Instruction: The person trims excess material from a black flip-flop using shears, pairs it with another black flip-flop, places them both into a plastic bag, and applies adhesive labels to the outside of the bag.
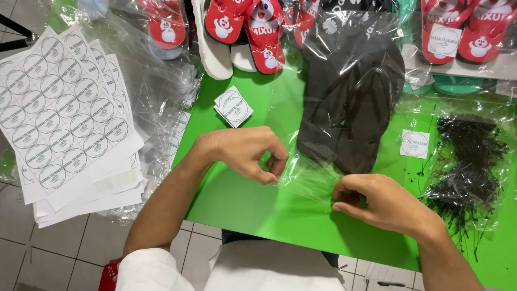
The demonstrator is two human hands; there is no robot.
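- Two black flip-flops (pixel 353 102) lie stacked inside a clear plastic bag (pixel 323 172) on the green desk (pixel 242 199), toes towards me, near the middle of my view.
- I see my left hand (pixel 245 152) curled, its fingertips pinching the bag's open edge on the left side.
- I see my right hand (pixel 377 202) likewise curled, thumb and fingers nipping the same edge at its right corner; the film is stretched between both hands.
- One square label with a round print (pixel 414 143) lies just right of the bag, and a small stack of the same labels (pixel 233 106) sits beyond my left hand.
- To the far right I see a clear bag of thin black fasteners (pixel 466 167), some spilled on the desk.
- At the left edge, sheets of round stickers (pixel 59 113) rest over loose empty bags.
- Along the far side lie red flip-flops (pixel 253 27) with a white figure printed on them, some bagged.
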